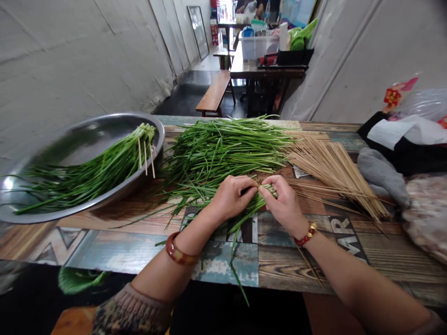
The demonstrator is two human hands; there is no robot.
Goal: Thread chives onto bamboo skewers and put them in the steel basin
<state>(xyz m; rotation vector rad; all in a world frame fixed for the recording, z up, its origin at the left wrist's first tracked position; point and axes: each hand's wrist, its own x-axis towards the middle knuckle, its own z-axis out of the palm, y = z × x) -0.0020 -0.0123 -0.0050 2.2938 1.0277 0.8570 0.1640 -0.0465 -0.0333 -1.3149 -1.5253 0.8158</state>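
Over the middle of the table, my right hand (282, 200) is closed around the pale stem ends of a small bunch of garlic chives (257, 204). My left hand (235, 196) pinches at the same bunch from the left, its fingertips almost meeting the right thumb; the leaves trail out beneath it. A thin wooden skewer (310, 267) sticks out below my right wrist. Behind both hands lies a large heap of loose chives (226, 146). To the right, many bamboo skewers (344, 172) are fanned in a pile.
At left, a metal basin (104, 123) holds chives (104, 167) with skewers through their stem ends. A grey cloth (379, 172), a black bag (415, 153) and a filled plastic bag (428, 214) crowd the right. Beyond stand a bench (215, 90) and another table (240, 70).
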